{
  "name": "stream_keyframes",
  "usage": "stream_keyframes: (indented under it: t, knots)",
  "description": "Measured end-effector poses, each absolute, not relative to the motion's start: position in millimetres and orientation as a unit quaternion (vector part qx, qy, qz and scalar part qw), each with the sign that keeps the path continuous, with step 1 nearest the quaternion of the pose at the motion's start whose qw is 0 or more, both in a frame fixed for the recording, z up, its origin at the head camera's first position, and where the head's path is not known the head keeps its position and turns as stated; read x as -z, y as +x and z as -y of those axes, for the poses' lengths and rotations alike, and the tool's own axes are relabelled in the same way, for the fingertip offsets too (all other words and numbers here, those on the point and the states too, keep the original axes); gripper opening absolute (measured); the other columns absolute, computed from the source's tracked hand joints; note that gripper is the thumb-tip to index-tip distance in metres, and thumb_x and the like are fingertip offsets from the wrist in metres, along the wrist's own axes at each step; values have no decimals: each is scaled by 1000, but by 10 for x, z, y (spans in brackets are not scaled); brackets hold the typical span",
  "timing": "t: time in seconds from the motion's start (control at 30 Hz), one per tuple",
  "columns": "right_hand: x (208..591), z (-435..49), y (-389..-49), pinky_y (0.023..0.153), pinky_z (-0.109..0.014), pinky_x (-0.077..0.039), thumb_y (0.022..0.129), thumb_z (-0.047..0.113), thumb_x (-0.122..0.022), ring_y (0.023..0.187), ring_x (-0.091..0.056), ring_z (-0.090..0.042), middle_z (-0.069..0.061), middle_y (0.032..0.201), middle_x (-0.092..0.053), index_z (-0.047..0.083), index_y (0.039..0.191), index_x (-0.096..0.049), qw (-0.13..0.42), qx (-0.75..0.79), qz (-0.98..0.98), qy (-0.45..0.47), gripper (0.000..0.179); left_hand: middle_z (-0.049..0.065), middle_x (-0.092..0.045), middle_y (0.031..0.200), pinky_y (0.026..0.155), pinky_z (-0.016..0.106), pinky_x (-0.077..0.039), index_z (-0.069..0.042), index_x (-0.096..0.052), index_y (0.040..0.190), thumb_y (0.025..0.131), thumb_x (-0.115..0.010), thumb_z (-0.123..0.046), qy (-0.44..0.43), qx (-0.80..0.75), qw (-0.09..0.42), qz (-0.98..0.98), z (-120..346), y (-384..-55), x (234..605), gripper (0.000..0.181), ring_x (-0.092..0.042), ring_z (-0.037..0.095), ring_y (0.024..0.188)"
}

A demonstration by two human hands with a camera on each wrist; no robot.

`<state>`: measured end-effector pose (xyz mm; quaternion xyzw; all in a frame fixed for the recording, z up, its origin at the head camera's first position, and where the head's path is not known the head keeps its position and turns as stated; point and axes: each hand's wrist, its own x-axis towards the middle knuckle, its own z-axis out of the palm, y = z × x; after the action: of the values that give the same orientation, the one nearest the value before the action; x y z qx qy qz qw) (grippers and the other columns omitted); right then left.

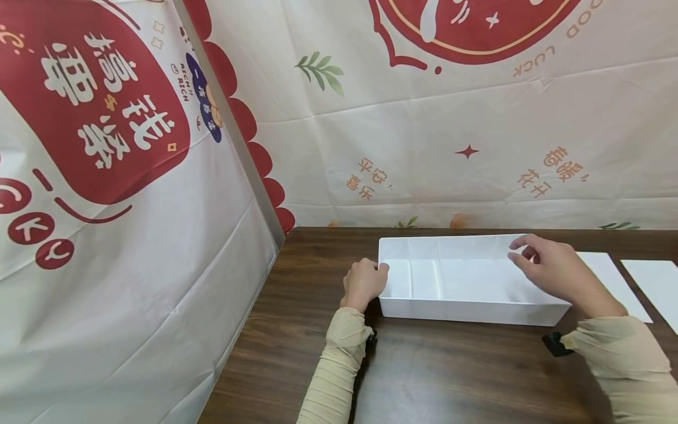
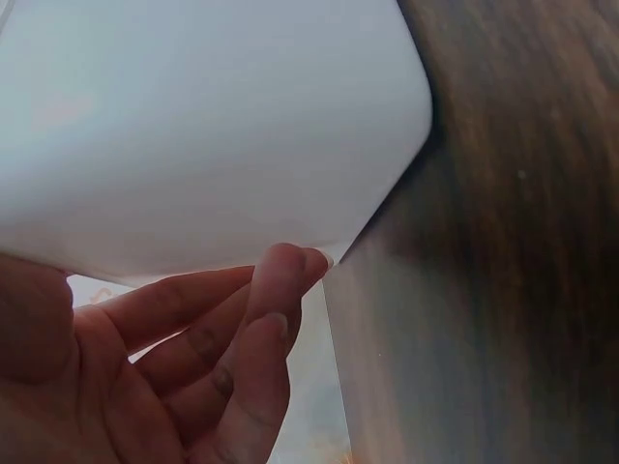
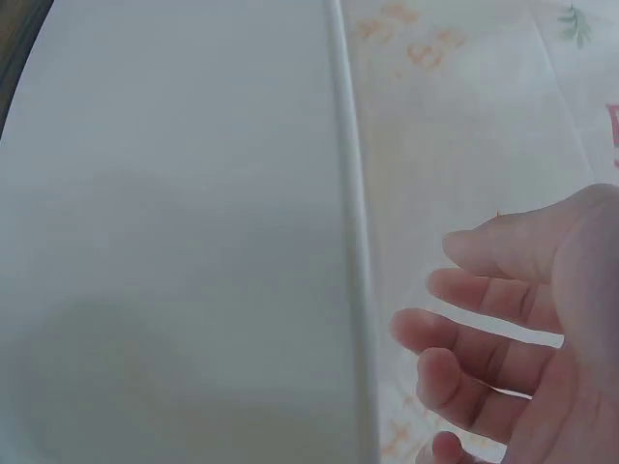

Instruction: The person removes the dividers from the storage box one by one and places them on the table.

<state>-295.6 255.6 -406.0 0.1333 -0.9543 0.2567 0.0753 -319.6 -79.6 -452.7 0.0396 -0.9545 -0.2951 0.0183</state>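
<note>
Plainly, the box (image 1: 471,312) is held at one end only: its end wall is gripped by the left hand (image 1: 365,284), whose fingertips (image 2: 280,271) are seen against the edge in the left wrist view. Nothing is held by the right hand (image 1: 553,268); its fingers are loosely bent and spread above the opposite end, and in the right wrist view they are shown clear of the rim (image 3: 358,242). The box is thus found between the hands, apparently rested on the table (image 1: 307,282), with its ridges (image 1: 438,280) nearer the left hand. Beyond the right hand, the nearer sheet (image 1: 609,272) is partly covered by it, and the farther sheet (image 1: 654,285) is laid just beside. For good handling, it is judged, the left grip should be kept light so that the wall is not bowed, and the opposite wall should be taken squarely by the right fingers. If the box is shifted, both ends should be guided together, and the sheets should not be caught.
</note>
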Motion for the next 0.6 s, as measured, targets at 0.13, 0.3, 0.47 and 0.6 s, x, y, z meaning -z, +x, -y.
stream_keyframes:
  t: [0.13, 0.3, 0.47, 0.6]
  knots:
    - [4040, -2357, -2976, 56, -33, -42, 95, 19, -62, 72, -57, -24, -16, 88, -66, -3, 116, -60, 62, -262, 952, 145, 30, -1, -60, 66, 65, 38, -43, -19, -52, 53, 94, -49, -37, 41, 290, 18, 956, 799, -3213, 4549, 45, -56, 17, 65]
    - [4024, -2141, -3002, 57, -33, -45, 95, 21, -63, 73, -59, -23, -16, 88, -67, -3, 119, -59, 29, -269, 949, 163, 34, -2, -60, 67, 65, 38, -44, -19, -51, 52, 94, -49, -37, 41, 284, 22, 958, 790, -3218, 4556, 46, -56, 17, 66]
    - [4048, -1974, -3021, 57, -33, -45, 95, 21, -64, 71, -57, -21, -14, 86, -66, -3, 119, -59, 12, -278, 944, 175, 34, -1, -59, 67, 66, 38, -44, -18, -48, 51, 95, -49, -37, 43, 285, 21, 957, 789, -3208, 4533, 47, -55, 16, 66]
    - [4068, -1874, -3028, 56, -33, -44, 94, 20, -65, 70, -57, -20, -12, 85, -65, -2, 118, -60, 11, -284, 941, 184, 33, -1, -58, 65, 64, 37, -42, -18, -47, 52, 96, -49, -37, 42, 291, 19, 956, 792, -3208, 4525, 48, -54, 16, 64]
